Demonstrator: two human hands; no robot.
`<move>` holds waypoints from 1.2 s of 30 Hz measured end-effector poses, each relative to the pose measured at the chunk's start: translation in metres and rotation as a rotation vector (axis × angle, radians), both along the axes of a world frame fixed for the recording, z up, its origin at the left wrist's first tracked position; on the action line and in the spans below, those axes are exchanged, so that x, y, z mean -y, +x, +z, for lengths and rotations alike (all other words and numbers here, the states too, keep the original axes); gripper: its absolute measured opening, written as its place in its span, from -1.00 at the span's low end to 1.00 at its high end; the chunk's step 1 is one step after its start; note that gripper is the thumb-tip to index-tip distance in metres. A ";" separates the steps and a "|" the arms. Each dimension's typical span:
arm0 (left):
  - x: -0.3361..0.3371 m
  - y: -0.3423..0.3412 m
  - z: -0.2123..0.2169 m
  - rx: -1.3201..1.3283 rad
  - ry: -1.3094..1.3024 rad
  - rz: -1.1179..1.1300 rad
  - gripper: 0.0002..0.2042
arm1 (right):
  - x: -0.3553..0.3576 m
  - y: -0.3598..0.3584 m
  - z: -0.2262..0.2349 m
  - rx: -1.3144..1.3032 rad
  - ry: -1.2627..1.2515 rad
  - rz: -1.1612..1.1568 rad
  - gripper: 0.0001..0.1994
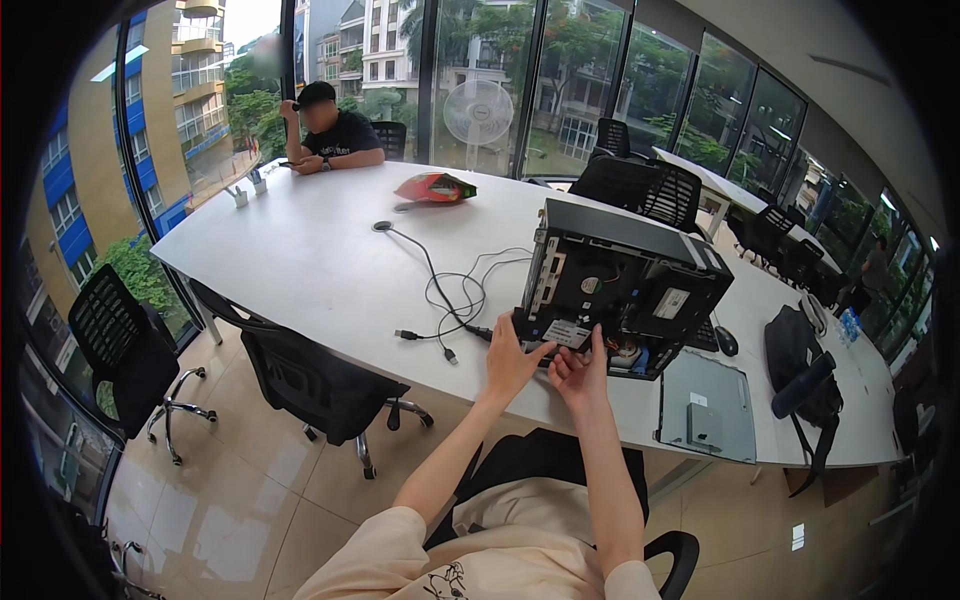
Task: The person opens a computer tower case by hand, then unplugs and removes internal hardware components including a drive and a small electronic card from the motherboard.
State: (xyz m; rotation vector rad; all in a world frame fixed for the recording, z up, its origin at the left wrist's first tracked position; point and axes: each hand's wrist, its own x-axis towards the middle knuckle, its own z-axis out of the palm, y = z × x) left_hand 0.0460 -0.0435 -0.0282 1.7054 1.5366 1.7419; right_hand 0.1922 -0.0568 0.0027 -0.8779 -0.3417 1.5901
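Note:
A black desktop computer case (640, 225) stands on the white table in front of me with its side off, showing a fan, a labelled box and wiring. At its lower left, a flat drive with a white label (567, 333) sits between my hands. My left hand (513, 362) grips the drive's left end, thumb along the near edge. My right hand (582, 375) has its fingers curled at the near edge, index finger up against the right end. Whether the drive is loose from the case cannot be seen.
Right of the case lie a grey side panel (690, 380), a mouse (726, 341) and a black backpack (795, 350). Black cables (455, 315) trail to its left. A red bag (430, 188) lies farther back, near a seated person (335, 135). An office chair (315, 375) stands at left.

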 end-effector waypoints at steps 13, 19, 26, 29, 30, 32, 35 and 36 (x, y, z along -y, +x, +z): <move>-0.014 0.000 -0.014 0.017 0.146 -0.003 -0.40 | -0.009 -0.038 0.008 0.174 -0.078 -0.112 -0.45; -0.013 -0.002 -0.011 0.066 0.141 -0.045 -0.40 | -0.009 -0.032 -0.003 0.209 -0.053 0.003 -0.42; -0.015 0.001 -0.013 0.096 0.103 -0.068 -0.40 | 0.002 -0.043 -0.026 0.253 0.174 0.043 -0.46; -0.009 -0.002 -0.012 0.073 0.118 -0.066 -0.39 | 0.008 -0.033 -0.034 0.250 0.149 -0.077 -0.44; -0.010 -0.001 -0.011 0.076 0.111 -0.061 -0.39 | 0.010 -0.029 -0.037 0.213 0.140 -0.167 -0.44; -0.014 -0.001 -0.010 0.071 0.122 -0.082 -0.37 | 0.012 -0.025 -0.033 0.205 0.141 -0.196 -0.46; -0.013 -0.001 -0.011 0.062 0.142 -0.066 -0.36 | 0.015 -0.026 -0.029 0.166 0.151 -0.219 -0.59; -0.013 -0.001 -0.010 0.066 0.139 -0.065 -0.36 | 0.015 -0.025 -0.029 0.131 0.177 -0.188 -0.63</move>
